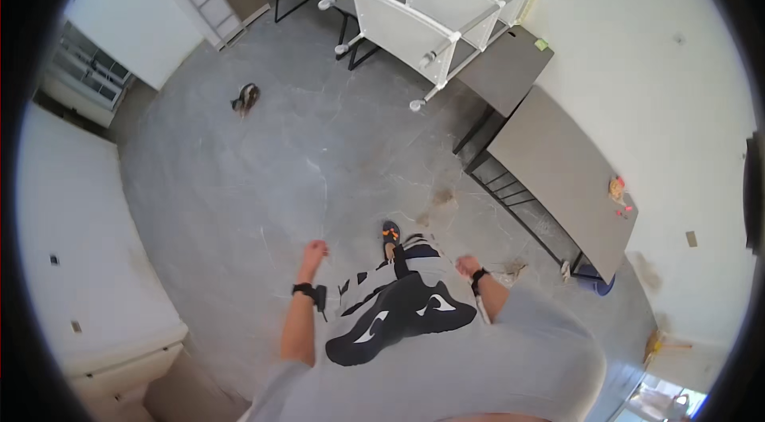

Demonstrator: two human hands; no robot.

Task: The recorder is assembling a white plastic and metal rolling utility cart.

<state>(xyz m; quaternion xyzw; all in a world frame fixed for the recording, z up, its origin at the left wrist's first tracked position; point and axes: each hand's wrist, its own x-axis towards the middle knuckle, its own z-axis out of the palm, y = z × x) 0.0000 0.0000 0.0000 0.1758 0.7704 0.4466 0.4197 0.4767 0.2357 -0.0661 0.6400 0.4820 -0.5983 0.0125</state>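
Note:
My left hand [315,251] hangs over the grey floor, left of my body. Its fingers look loosely curled, and no object shows in them. A black band with a small dark device [320,298] sits around that wrist. My right hand [466,265] is on the other side of my body, beside my patterned clothing. Its fingers are also curled, with nothing visible in the grip, and a black wristband [478,278] is on that arm. Both hands are apart from any furniture. One foot in a dark and orange shoe [390,232] shows ahead of me.
A grey table [558,167] stands to the right, with small red items at its far edge. Behind it, a white wheeled shelf rack [406,26] lies sideways on other tables. A small brown and dark animal [246,98] is on the floor. White cabinets [103,239] line the left.

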